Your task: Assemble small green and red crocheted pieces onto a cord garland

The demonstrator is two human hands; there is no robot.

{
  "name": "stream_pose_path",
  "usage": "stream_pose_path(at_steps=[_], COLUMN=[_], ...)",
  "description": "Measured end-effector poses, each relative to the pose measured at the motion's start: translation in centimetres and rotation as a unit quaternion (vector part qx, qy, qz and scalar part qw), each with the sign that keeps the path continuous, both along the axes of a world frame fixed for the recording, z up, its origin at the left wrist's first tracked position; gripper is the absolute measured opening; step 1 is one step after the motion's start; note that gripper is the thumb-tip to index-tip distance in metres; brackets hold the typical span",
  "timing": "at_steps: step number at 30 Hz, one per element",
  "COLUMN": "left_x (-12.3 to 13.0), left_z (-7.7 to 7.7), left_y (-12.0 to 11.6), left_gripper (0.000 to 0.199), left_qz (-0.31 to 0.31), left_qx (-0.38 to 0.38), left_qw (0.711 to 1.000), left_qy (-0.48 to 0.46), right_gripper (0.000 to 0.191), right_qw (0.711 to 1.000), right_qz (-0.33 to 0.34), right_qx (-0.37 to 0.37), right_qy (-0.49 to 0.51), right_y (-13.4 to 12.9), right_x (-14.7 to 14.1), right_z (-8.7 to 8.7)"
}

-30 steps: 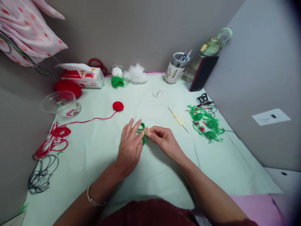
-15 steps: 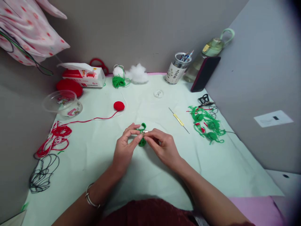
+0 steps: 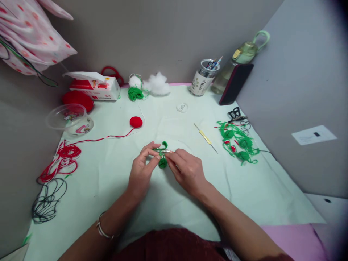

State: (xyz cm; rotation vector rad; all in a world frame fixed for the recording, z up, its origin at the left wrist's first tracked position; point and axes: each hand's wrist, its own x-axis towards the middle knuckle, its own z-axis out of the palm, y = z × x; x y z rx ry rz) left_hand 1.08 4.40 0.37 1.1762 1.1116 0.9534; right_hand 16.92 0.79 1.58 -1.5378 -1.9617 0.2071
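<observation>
Between my two hands is a small green yarn piece (image 3: 162,163) with a round part at the bottom and a curled end on top. My left hand (image 3: 141,170) pinches its strands between thumb and fingers. My right hand (image 3: 189,168) is closed at the piece's right side, gripping a small silvery tool (image 3: 168,151) whose tip points left across the strands. Fingers cover much of that tool, so its exact kind is unclear. To the right lies a yellow-handled double-ended hook (image 3: 205,137), apart from both hands.
A red stuffed ball (image 3: 136,122) trails yarn toward a red tangle (image 3: 69,150). Black cord (image 3: 46,203) lies at left, green yarn pieces (image 3: 243,143) at right. Along the back stand a tissue box (image 3: 106,88), white stuffing (image 3: 159,85), pen jar (image 3: 201,83), bottle (image 3: 225,76) and phone (image 3: 236,84).
My right hand has shifted slightly away from the left, showing more of the silvery tool and the round green part. The whole view has shifted a little.
</observation>
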Motion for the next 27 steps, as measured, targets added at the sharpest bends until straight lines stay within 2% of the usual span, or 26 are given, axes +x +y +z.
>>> stream_pose_path(at_steps=[3,6,10,15,17,21,24,27], left_x=[-0.1,0.0,0.2,0.1,0.1,-0.1,-0.1,0.0], left_z=[0.2,0.6,1.3,1.9,2.0,1.7,1.1,0.8], left_y=[0.1,0.2,0.3,0.4,0.4,0.5,0.6,0.4], left_gripper=[0.01,0.01,0.014,0.009,0.007,0.017,0.024,0.023], left_qz=[0.021,0.014,-0.014,-0.044,-0.056,-0.064,-0.115,-0.172], left_qx=[-0.015,-0.062,-0.143,-0.21,-0.206,-0.149,-0.118,-0.091], left_qw=[0.999,0.993,0.967,0.937,0.939,0.971,0.982,0.98], left_qy=[-0.02,-0.102,-0.208,-0.277,-0.269,-0.174,-0.09,-0.037], right_gripper=[0.023,0.018,0.014,0.013,0.013,0.012,0.011,0.013], right_qw=[0.999,0.992,0.976,0.961,0.955,0.942,0.925,0.89], right_qz=[-0.021,-0.024,-0.034,-0.04,-0.045,-0.056,-0.062,-0.074], right_qx=[-0.014,-0.043,-0.088,-0.116,-0.123,-0.128,-0.139,-0.156], right_qy=[0.046,0.12,0.198,0.25,0.266,0.303,0.348,0.423], right_y=[0.1,0.2,0.3,0.4,0.5,0.6,0.7,0.9], right_x=[0.3,0.5,0.5,0.5,0.6,0.8,1.1,1.5], right_z=[0.1,0.3,0.5,0.6,0.7,1.2,1.5,1.7])
